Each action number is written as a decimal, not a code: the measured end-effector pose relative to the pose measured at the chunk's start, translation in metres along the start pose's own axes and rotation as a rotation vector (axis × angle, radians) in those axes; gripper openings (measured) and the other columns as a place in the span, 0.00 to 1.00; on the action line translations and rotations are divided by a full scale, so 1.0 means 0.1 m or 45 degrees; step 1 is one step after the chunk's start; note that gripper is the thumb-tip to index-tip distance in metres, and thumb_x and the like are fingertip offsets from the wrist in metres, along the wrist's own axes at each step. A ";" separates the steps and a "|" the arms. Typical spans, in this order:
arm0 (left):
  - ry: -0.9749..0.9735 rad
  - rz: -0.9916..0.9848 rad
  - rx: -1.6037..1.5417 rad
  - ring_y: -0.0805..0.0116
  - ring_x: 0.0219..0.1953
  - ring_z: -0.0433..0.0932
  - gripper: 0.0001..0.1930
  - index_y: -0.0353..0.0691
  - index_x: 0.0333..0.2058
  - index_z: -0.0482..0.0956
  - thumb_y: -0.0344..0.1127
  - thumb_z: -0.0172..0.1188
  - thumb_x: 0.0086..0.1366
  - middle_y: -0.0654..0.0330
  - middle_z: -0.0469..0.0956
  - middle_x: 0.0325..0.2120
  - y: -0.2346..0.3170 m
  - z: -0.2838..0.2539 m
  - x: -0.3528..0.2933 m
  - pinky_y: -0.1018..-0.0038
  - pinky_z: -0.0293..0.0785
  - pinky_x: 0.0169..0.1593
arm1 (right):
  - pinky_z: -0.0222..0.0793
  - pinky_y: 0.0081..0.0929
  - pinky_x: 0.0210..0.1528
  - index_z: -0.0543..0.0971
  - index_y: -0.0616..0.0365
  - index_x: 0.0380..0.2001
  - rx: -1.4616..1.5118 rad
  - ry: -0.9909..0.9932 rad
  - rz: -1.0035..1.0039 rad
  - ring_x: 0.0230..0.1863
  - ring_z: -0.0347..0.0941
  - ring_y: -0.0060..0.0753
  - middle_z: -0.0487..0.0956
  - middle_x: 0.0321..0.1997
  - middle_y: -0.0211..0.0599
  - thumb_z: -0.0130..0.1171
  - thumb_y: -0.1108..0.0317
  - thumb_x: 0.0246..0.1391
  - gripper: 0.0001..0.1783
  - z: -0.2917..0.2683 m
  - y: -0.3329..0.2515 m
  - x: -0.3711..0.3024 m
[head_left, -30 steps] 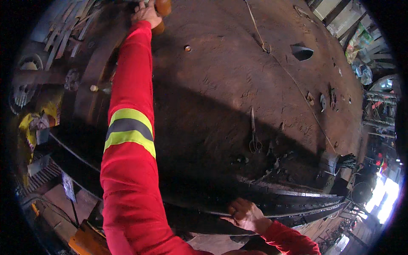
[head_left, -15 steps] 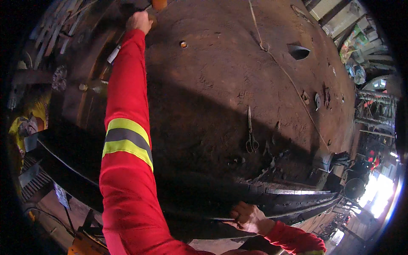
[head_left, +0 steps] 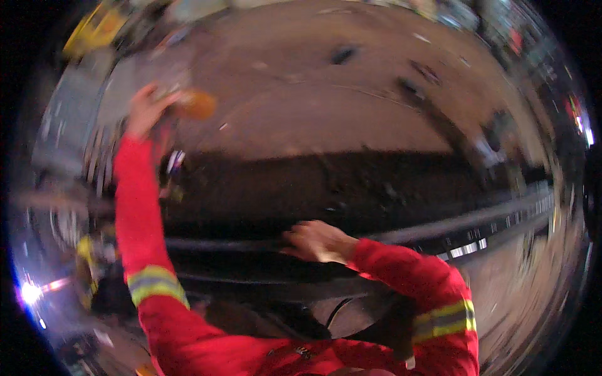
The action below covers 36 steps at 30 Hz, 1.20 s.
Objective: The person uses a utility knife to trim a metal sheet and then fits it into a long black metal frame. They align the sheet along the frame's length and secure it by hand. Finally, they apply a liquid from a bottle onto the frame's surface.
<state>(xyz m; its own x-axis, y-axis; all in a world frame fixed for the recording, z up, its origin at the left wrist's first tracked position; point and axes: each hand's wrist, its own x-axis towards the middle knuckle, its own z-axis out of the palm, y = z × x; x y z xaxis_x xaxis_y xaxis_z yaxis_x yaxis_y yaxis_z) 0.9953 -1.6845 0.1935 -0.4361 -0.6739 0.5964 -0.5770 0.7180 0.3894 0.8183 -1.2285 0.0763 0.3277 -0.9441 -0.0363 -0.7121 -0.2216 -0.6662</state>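
Note:
My left arm reaches out over the far left of a large brown worktop (head_left: 269,131). At its end my left hand (head_left: 148,111) has its fingers closed on a rounded orange object (head_left: 199,104), too blurred to name. Nearer to me, my right hand (head_left: 316,242) is over the worktop's dark near edge (head_left: 401,235). Its fingers are smeared by motion, and I see no object in them. Both sleeves are red with yellow-and-grey bands.
A small dark object (head_left: 343,54) lies on the far part of the worktop. Another dark item (head_left: 411,86) lies to its right. A yellow thing (head_left: 94,30) stands at the far left. Bright light (head_left: 30,292) glares at the lower left.
My view has swung, blurring the picture. The orange object, earlier at the top edge beside my left hand, is now at its fingers. My right hand has shifted left along the near edge.

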 end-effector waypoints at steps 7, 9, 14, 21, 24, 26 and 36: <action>0.013 -0.416 -0.566 0.83 0.36 0.69 0.12 0.42 0.42 0.79 0.40 0.62 0.63 0.70 0.75 0.36 2.36 -1.00 -0.72 0.82 0.62 0.38 | 0.73 0.45 0.45 0.80 0.63 0.35 0.261 0.601 0.174 0.39 0.76 0.55 0.79 0.33 0.53 0.58 0.42 0.50 0.29 -0.34 -0.14 -0.36; 0.070 -0.382 -0.590 0.74 0.43 0.72 0.19 0.36 0.46 0.78 0.44 0.63 0.63 0.64 0.75 0.41 3.00 -1.10 -1.38 0.77 0.67 0.46 | 0.72 0.45 0.48 0.80 0.63 0.38 0.362 0.574 0.336 0.45 0.75 0.54 0.79 0.39 0.54 0.63 0.41 0.43 0.33 -0.52 -0.14 -0.88; 0.020 -0.365 -0.231 0.71 0.38 0.72 0.21 0.30 0.38 0.75 0.47 0.61 0.64 0.57 0.76 0.38 3.87 -1.35 -2.06 0.73 0.69 0.43 | 0.63 0.51 0.57 0.80 0.62 0.41 0.229 0.508 0.050 0.61 0.64 0.55 0.77 0.52 0.48 0.71 0.37 0.27 0.43 -1.14 -0.06 -1.34; 0.132 -0.472 -0.036 0.77 0.29 0.62 0.19 0.36 0.32 0.74 0.49 0.63 0.63 0.67 0.66 0.25 4.96 -1.13 -2.90 0.75 0.58 0.27 | 0.57 0.56 0.60 0.81 0.60 0.40 0.423 0.783 -0.407 0.56 0.66 0.56 0.77 0.47 0.52 0.71 0.36 0.26 0.42 -0.97 -0.50 -1.57; 0.151 -0.680 0.011 0.71 0.35 0.71 0.21 0.35 0.42 0.76 0.48 0.64 0.61 0.62 0.75 0.34 4.77 -1.20 -2.88 0.74 0.67 0.35 | 0.58 0.57 0.57 0.83 0.58 0.33 0.346 1.058 -0.417 0.53 0.68 0.55 0.80 0.42 0.49 0.73 0.39 0.24 0.36 -0.94 -0.49 -1.60; 0.195 -0.874 -0.132 0.62 0.44 0.75 0.26 0.36 0.53 0.74 0.43 0.65 0.59 0.54 0.77 0.46 4.80 -1.04 -2.90 0.70 0.73 0.44 | 0.64 0.52 0.49 0.84 0.56 0.29 0.090 0.783 -0.445 0.47 0.72 0.50 0.81 0.33 0.46 0.72 0.39 0.23 0.34 -1.11 -0.33 -1.76; 0.169 -0.437 -0.532 0.69 0.46 0.73 0.28 0.34 0.53 0.70 0.40 0.68 0.56 0.58 0.74 0.46 4.13 -1.87 -3.98 0.74 0.68 0.50 | 0.63 0.38 0.49 0.82 0.64 0.31 0.362 0.780 -0.653 0.46 0.70 0.43 0.78 0.40 0.43 0.74 0.45 0.25 0.35 -0.24 -1.07 -1.38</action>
<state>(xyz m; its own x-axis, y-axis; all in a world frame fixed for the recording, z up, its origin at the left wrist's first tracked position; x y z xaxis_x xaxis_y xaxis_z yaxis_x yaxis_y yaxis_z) 1.0601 -1.0871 0.2481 -0.1649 -0.8728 0.4593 -0.3357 0.4876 0.8060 0.8346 -1.0805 0.1703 0.1150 -0.7273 0.6766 -0.3569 -0.6659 -0.6551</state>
